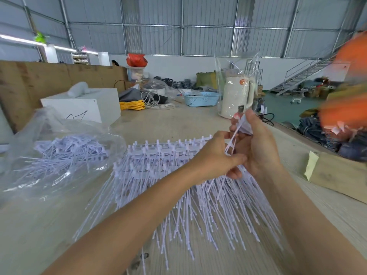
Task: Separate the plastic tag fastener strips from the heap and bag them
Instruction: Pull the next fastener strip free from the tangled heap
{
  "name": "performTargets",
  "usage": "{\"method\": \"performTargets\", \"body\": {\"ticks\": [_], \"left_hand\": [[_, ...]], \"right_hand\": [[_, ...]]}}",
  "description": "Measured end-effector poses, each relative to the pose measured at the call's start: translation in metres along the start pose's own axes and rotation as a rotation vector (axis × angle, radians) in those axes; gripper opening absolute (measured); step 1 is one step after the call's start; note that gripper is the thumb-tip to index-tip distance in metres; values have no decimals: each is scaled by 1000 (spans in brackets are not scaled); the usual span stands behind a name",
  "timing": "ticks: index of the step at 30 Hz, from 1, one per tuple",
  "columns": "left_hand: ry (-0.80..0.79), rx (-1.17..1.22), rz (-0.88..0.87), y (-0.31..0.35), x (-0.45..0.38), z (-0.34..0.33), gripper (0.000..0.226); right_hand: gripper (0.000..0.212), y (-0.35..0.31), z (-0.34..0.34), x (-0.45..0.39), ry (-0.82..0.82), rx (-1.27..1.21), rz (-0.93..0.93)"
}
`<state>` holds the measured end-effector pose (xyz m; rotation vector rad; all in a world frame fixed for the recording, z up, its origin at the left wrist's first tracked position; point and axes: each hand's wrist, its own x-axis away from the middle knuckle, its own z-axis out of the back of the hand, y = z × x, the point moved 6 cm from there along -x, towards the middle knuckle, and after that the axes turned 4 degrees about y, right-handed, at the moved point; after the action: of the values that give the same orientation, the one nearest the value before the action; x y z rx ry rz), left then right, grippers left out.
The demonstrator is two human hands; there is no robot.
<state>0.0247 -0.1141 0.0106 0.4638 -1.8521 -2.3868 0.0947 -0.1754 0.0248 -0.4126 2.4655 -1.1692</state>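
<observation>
Hands meet just right of centre in my view, above the desk [198,120]. My left hand [216,153] pinches a few white fastener strips [231,143] between thumb and curled fingers. My right hand [258,149] has its fingers curled round the gathered mouth of a clear plastic bag [236,84], which stands up from the fist toward twelve o'clock; the tops of the pinched strips run up into that fist. How many strips I hold, I cannot tell.

Under both forearms lies the heap of fastener strips [158,165], spread like a fan on the desk: its comb-like bars sit at the far side, around twelve o'clock of the heap, and the thin tails stream toward me at six o'clock.

At nine o'clock from the hands a big crumpled clear bag [39,175] rests on the desk with loose white fasteners [67,153] inside it. Behind it, at about ten o'clock, stands a white box [83,106]. Farther back, near twelve o'clock, I see a coil of yellow cable [132,105], a pale blue basket [201,99] and a white kettle [237,96], the kettle seen partly through the raised bag. At three o'clock a brown paper-wrapped block [337,175] lies on the desk's edge. An orange blur [345,108] fills the right side at two o'clock; I cannot tell what it is.
</observation>
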Motion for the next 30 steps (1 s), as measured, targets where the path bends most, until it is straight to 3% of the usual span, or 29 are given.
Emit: {"method": "performTargets", "body": {"ticks": [3, 6, 11, 17, 26, 30], "left_hand": [[112, -176, -2, -2, -3, 12, 33], [185, -209, -59, 3, -4, 22, 3], [246, -189, 9, 11, -5, 36, 39], [276, -286, 82, 15, 11, 65, 27], [450, -616, 3, 9, 89, 150, 33], [578, -695, 66, -2, 132, 207, 38]], "right_hand": [[25, 0, 4, -1, 31, 24, 61], [20, 1, 6, -3, 34, 85, 82], [9, 5, 5, -3, 0, 85, 84], [9, 18, -15, 2, -40, 196, 13], [4, 67, -103, 38, -299, 453, -108], [25, 101, -154, 55, -487, 556, -115]]}}
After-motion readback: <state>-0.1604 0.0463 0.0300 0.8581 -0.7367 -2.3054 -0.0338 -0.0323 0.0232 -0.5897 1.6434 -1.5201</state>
